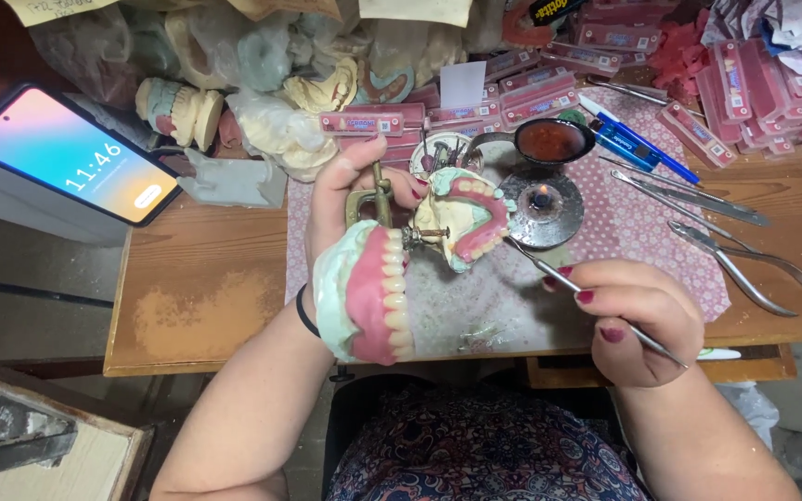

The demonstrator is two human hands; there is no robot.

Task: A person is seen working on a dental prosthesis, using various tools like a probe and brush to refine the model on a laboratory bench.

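Observation:
My left hand [341, 199] grips a brass hinged articulator [378, 197] opened wide. Its near half [368, 292] carries a pink wax denture with a row of teeth on pale green plaster, resting against my wrist. Its far half [466, 218] holds a second denture, tilted up toward me. My right hand [638, 320] pinches a thin metal wax instrument [549, 269] like a pen. The instrument's tip touches the pink gum edge of the far denture.
A small lit burner [542, 206] and a spoon of molten red wax [549, 141] sit just behind the dentures. Metal pliers and tools [730, 255] lie at right. Tooth boxes [531, 93], plaster casts [178, 111] and a phone [71, 153] crowd the back.

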